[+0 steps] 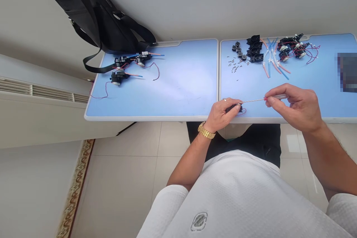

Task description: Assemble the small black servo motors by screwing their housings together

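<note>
The blue-topped desk (184, 81) runs just beyond both hands. The left hand (219, 114) curls closed around a small black motor housing (232, 109), mostly hidden, a red wire (244, 113) trailing beside it. The right hand (294, 106) pinches a thin red-banded screwdriver (253, 100), its tip apparently at the housing. Loose screws (234, 65) lie ahead of the left hand.

And there's the left hand (220, 115) gripping a small black wired component (236, 109) at the blue tabletop's (178, 81) edge, the right hand (292, 106) bringing a slim red-banded screwdriver (259, 100) right to it!
</note>
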A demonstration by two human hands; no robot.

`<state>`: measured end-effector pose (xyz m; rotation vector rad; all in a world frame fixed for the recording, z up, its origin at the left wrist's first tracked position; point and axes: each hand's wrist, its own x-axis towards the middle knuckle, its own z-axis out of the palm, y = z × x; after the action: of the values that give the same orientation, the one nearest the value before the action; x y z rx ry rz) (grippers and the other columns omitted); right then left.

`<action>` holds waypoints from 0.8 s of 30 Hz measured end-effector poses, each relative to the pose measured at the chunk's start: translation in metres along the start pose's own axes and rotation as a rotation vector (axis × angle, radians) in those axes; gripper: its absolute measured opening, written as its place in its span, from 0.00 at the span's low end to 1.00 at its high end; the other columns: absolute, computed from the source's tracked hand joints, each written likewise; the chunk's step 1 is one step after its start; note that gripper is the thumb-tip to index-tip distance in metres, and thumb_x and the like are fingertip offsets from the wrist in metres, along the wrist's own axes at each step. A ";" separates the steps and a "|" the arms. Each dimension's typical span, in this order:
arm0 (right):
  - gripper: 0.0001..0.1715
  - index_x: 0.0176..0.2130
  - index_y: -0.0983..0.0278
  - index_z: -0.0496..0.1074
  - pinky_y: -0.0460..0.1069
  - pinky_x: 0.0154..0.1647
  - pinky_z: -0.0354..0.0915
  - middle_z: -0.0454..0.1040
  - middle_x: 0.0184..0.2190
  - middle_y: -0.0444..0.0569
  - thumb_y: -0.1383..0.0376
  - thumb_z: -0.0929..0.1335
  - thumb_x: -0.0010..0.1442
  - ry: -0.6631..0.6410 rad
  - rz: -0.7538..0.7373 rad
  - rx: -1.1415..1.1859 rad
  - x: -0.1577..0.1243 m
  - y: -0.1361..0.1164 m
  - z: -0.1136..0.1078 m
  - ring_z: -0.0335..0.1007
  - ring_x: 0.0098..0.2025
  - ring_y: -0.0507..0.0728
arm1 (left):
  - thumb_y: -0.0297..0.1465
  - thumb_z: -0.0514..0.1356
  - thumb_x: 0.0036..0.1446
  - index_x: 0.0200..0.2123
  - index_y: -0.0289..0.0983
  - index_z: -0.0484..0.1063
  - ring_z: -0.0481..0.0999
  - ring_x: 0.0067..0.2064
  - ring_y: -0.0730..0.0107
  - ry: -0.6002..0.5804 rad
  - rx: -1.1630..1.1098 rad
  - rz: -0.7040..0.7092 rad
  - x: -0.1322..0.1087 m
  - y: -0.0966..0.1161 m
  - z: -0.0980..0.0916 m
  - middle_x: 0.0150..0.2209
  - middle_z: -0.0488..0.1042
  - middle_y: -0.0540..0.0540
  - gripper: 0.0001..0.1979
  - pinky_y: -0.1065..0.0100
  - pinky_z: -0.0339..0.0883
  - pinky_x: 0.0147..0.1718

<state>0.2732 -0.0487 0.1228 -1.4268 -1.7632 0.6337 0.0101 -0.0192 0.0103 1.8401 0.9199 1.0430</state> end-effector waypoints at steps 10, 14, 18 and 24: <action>0.05 0.39 0.53 0.86 0.52 0.31 0.72 0.87 0.31 0.42 0.63 0.75 0.67 -0.006 0.008 -0.015 0.001 0.000 0.000 0.84 0.32 0.58 | 0.42 0.62 0.80 0.53 0.37 0.88 0.84 0.35 0.67 0.011 -0.018 0.024 0.000 0.001 0.000 0.35 0.87 0.44 0.18 0.65 0.78 0.38; 0.05 0.40 0.54 0.86 0.52 0.29 0.70 0.87 0.30 0.42 0.63 0.75 0.66 -0.010 0.021 -0.020 0.001 0.002 0.001 0.84 0.32 0.58 | 0.41 0.62 0.80 0.51 0.36 0.89 0.85 0.36 0.67 0.010 -0.026 0.031 0.000 0.002 0.001 0.36 0.87 0.43 0.18 0.65 0.78 0.39; 0.05 0.40 0.54 0.86 0.53 0.32 0.73 0.87 0.30 0.42 0.63 0.75 0.66 -0.012 0.021 -0.016 0.002 0.004 0.002 0.85 0.33 0.59 | 0.42 0.61 0.81 0.50 0.36 0.89 0.85 0.38 0.66 -0.001 -0.022 0.040 0.000 0.004 0.000 0.36 0.88 0.42 0.19 0.64 0.79 0.41; 0.05 0.40 0.54 0.85 0.53 0.31 0.73 0.87 0.30 0.42 0.63 0.75 0.67 -0.015 0.008 -0.016 0.001 0.004 0.003 0.85 0.33 0.59 | 0.44 0.60 0.82 0.50 0.36 0.90 0.85 0.37 0.66 -0.002 -0.014 0.056 0.000 0.002 0.000 0.34 0.86 0.43 0.21 0.64 0.79 0.42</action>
<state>0.2729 -0.0465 0.1186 -1.4441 -1.7790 0.6373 0.0104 -0.0203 0.0122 1.8642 0.8623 1.0793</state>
